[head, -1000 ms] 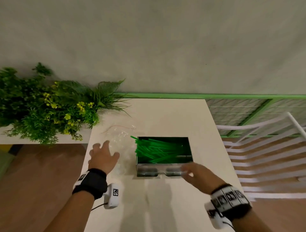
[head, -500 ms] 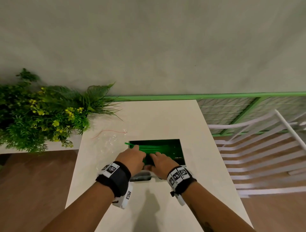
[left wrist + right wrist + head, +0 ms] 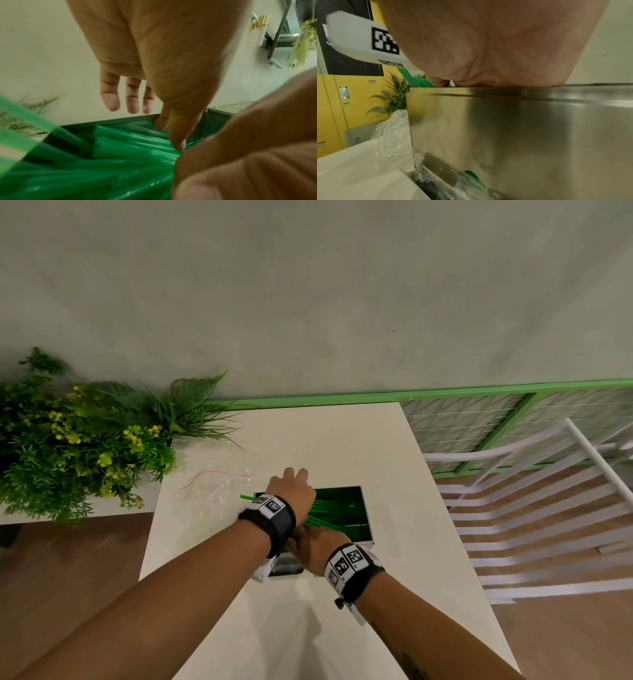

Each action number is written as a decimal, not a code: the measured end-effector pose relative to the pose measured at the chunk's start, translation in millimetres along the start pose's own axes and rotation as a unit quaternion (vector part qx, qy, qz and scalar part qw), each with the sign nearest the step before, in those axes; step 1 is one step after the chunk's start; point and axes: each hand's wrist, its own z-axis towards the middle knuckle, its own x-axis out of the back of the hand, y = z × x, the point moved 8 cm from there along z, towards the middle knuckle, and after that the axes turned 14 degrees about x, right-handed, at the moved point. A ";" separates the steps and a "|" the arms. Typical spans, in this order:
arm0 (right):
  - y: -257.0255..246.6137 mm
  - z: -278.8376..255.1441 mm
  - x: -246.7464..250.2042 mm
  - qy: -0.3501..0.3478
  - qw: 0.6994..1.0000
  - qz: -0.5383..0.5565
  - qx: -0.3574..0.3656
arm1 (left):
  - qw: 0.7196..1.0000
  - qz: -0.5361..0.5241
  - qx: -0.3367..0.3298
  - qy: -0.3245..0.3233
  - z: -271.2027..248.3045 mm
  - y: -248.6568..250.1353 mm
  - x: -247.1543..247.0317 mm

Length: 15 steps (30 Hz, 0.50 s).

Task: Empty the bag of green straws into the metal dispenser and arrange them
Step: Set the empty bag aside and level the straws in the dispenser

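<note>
Green straws (image 3: 329,513) fill metal dispenser (image 3: 365,518); both hands inside it.

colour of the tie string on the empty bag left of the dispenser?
Red: a thin red string on the clear bag; the head view shows it best.

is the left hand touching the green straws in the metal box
Touching. The left wrist view shows the left hand reaching down with its thumb tip pressed onto the green straws inside the metal box; the other fingers hang clear above.
</note>
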 end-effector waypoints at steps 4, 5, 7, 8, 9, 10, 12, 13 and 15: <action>12.0 -6.1 -2.4 -0.042 0.999 0.002 0.009 | 1.000 0.025 -0.006 0.016 -1.6 6.4 -4.6; 15.1 -7.1 -2.9 -0.064 0.998 0.003 0.010 | 0.999 0.029 -0.001 0.028 -4.7 7.1 -7.2; 18.1 -6.2 -6.6 -0.114 0.993 0.010 0.014 | 0.999 0.034 0.001 0.034 -8.2 8.7 -16.9; 17.7 -4.8 -8.1 -0.133 0.991 0.017 0.018 | 0.999 0.039 -0.004 0.027 -9.0 9.0 -21.3; 17.6 -2.6 -9.3 -0.147 0.989 0.026 0.017 | 0.999 0.045 -0.010 0.022 -9.0 10.1 -23.4; 17.2 -1.2 -9.9 -0.158 0.987 0.033 0.014 | 0.998 0.052 -0.015 0.024 -9.3 11.9 -22.4; 16.5 1.6 -9.2 -0.173 0.984 0.038 0.011 | 0.997 0.069 -0.025 0.027 -7.7 17.9 -21.4; 16.1 2.6 -8.8 -0.180 0.983 0.038 0.010 | 0.996 0.077 -0.028 0.022 -7.3 20.9 -23.0; 16.4 4.9 -11.0 -0.188 0.981 0.045 0.006 | 0.996 0.087 -0.017 0.007 -5.4 23.3 -30.9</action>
